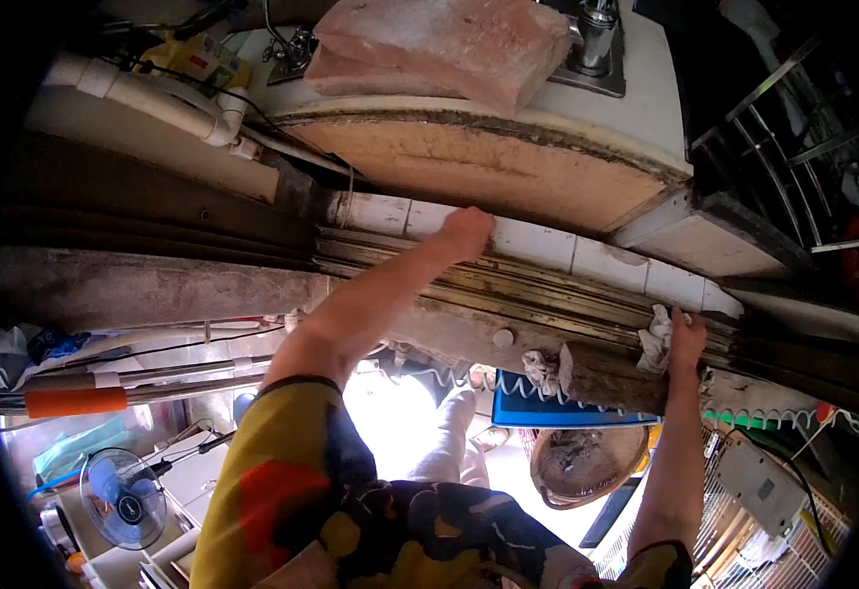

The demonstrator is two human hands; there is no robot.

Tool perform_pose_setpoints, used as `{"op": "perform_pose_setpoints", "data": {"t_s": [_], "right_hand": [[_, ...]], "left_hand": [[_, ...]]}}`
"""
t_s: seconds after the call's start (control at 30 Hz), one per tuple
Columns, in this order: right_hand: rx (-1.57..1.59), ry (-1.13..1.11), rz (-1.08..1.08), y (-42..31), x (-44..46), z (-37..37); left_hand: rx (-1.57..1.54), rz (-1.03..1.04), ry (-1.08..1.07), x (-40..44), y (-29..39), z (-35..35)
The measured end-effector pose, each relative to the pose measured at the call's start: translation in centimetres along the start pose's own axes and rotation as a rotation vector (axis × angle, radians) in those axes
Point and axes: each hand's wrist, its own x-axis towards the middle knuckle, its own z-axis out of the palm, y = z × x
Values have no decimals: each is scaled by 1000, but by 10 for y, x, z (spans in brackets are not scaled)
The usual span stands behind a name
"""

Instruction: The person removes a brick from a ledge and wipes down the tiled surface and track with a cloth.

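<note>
My left hand point(468, 234) is closed in a fist and rests against the row of white tiles point(532, 241) just above the window track. Whatever its fingers hold, if anything, is hidden. Further right, my right hand point(686, 342) is closed on a crumpled white rag point(656, 341), which lies against the right part of the track. The metal sliding-window track point(537, 299) runs across the view in long parallel grooves, with dirt along them. Below it is a rough concrete ledge point(439, 329).
Reddish stone slabs point(439, 44) lie on the white counter point(650, 79) beside a metal tap point(598, 39). A white pipe point(145, 98) runs at upper left. Below are a fan point(123, 498), a wicker basket point(586, 461), a blue panel point(522, 402) and a coiled white hose point(429, 376).
</note>
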Motion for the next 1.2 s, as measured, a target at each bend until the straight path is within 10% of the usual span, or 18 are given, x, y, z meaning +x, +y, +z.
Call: {"op": "perform_pose_setpoints", "data": {"t_s": [0.53, 1.2], "right_hand": [[-40, 36, -48, 12, 7, 3], [-47, 42, 39, -10, -10, -6]], "left_hand": [[-615, 608, -22, 40, 35, 6], [-479, 974, -40, 92, 135, -7]]}}
